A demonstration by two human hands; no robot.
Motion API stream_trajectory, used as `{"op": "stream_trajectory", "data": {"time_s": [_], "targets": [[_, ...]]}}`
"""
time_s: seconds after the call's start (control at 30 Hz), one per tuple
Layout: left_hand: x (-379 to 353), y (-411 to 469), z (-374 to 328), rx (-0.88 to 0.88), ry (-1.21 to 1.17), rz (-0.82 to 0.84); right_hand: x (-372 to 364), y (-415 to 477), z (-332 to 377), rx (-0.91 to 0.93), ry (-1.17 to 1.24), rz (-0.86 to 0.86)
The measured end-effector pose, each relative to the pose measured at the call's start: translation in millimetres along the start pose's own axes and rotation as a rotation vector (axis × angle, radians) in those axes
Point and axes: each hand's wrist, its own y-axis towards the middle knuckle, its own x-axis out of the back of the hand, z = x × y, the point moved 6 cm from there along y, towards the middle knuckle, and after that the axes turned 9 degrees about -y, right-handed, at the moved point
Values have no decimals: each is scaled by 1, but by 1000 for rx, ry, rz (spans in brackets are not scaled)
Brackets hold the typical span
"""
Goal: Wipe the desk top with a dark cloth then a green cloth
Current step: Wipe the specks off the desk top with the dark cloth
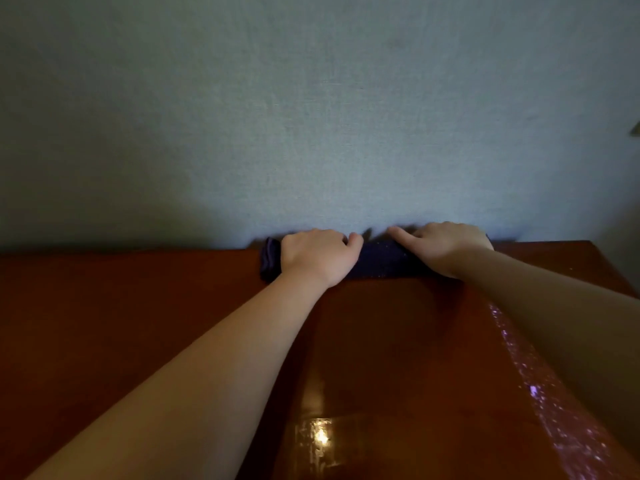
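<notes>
Where the glossy reddish-brown desk top (138,323) meets the woven grey-blue wall (311,116), a folded dark cloth (381,263) lies flat. Left hand (317,258) grips it, knuckles curled; right hand (446,245) rests on it, index straight, grip indeterminable.

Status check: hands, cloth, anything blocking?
Left hand grips dark cloth at desk far edge, against wall. Right hand rests on same cloth, fingers hidden. Green cloth not in view. No obstruction visible.
</notes>
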Motion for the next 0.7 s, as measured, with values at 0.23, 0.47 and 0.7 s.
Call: {"op": "stream_trajectory", "data": {"time_s": [0.23,0.47,0.7], "targets": [[-18,-4,-58,-24,-59,-57,-17,-17,-58,-47,34,-149],[-29,-9,-106,32,-33,-10,-33,-26,-110,-81,58,-134],[-41,-15,-154,47,-102,13,-40,-43,-155,-118,184,-126]]}}
